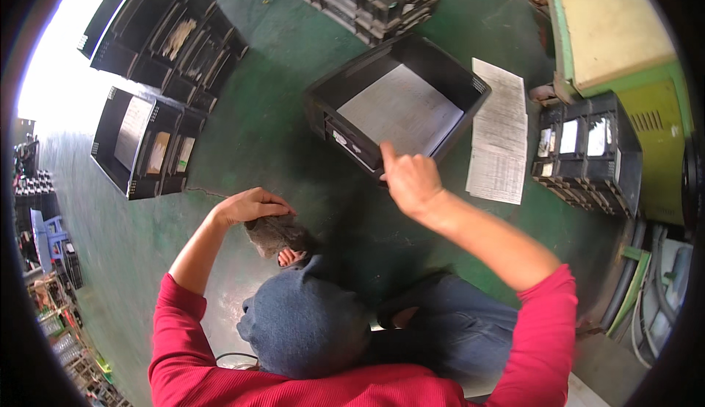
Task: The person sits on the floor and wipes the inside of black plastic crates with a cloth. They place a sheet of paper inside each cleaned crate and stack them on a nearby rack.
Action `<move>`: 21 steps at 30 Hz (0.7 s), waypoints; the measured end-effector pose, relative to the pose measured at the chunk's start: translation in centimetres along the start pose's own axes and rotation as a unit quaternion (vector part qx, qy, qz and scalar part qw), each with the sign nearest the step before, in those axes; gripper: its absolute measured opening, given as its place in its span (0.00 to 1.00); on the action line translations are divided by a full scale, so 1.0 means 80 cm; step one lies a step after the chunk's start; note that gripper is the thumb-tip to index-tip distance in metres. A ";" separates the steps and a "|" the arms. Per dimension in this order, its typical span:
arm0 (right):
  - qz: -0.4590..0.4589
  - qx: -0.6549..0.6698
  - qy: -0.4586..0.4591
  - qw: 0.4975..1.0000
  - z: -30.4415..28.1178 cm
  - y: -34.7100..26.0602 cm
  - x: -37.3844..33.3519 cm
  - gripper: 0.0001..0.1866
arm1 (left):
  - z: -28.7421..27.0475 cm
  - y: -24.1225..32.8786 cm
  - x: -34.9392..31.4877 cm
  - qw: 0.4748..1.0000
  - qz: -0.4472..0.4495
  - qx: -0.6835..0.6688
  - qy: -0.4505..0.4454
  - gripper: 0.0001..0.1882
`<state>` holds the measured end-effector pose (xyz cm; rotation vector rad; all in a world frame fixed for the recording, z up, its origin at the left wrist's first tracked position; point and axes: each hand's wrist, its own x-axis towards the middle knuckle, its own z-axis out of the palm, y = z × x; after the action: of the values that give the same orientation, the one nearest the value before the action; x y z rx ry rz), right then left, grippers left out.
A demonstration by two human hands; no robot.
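A black plastic crate [314, 115] sits on the floor ahead of me, with flat pale sheets [402, 110] on its bottom. My right hand [413, 181] is at its near wall, one digit stretched over the rim and the others curled. Nearer to me on the left, my left hand [253, 206] has its fingers pressed together over a grey-brown rag [270, 235], which hangs beneath it beside a bare-toed foot. Part of the grip is hidden under the palm. Printed paper sheets [499, 132] lie on the floor along the crate's right side.
Black crates [170, 36] are stacked at the far left, with another crate [139, 146] nearer. More stand at the far middle [374, 3] and the right [586, 154]. A green and yellow machine [650, 124] borders the right, with hoses [650, 289] below. My denim-covered knee [305, 322] is close in front.
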<state>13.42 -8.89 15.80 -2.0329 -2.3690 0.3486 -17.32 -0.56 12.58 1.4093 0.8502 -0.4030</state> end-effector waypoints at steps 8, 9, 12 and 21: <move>0.100 0.266 -0.031 0.958 0.105 -0.152 0.071 0.31 | -0.011 -0.062 0.004 0.988 0.025 -0.137 0.061 0.18; 0.090 0.306 -0.053 0.946 0.107 -0.150 0.078 0.32 | -0.013 -0.066 0.005 0.987 0.019 -0.145 0.066 0.18; 0.152 0.262 -0.026 0.953 0.118 -0.092 0.129 0.29 | -0.020 -0.074 -0.003 0.980 -0.001 -0.174 0.095 0.18; 0.444 0.047 -0.012 0.895 0.194 0.087 0.166 0.32 | -0.021 -0.086 0.002 0.953 -0.033 -0.267 0.142 0.18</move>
<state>15.83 2.41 -2.43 -2.9170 -1.2233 0.4559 -22.53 0.03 7.84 0.9435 1.1422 -0.0066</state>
